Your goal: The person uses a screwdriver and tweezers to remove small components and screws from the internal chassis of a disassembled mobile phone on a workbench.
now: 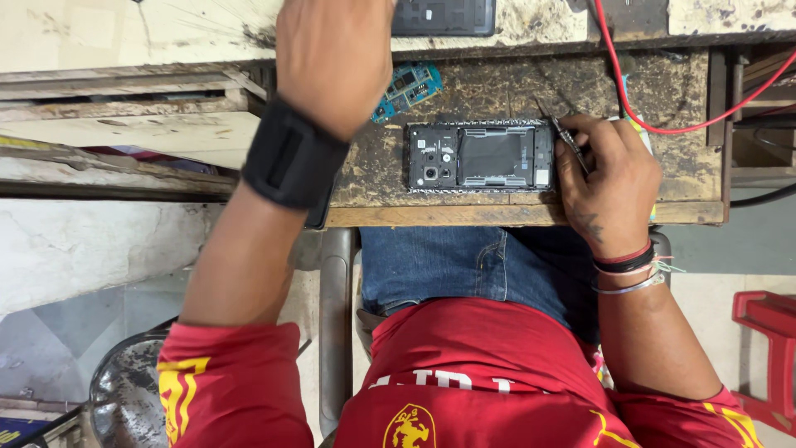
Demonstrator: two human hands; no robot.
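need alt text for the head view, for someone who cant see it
Seen from above, a person's right hand holds thin metal tweezers at the right end of an opened black phone lying on a worn wooden workbench. The left hand, a black wrist band below it, reaches up beside a small blue circuit board. A red wire runs across the bench.

The opened phone (481, 157) lies on the workbench (373, 170), circuit board (406, 89) behind-left, right hand (609, 178) at its right end.

Worn wooden workbench (464, 217), pale tiled floor (58, 348), red plastic stool (767, 348)
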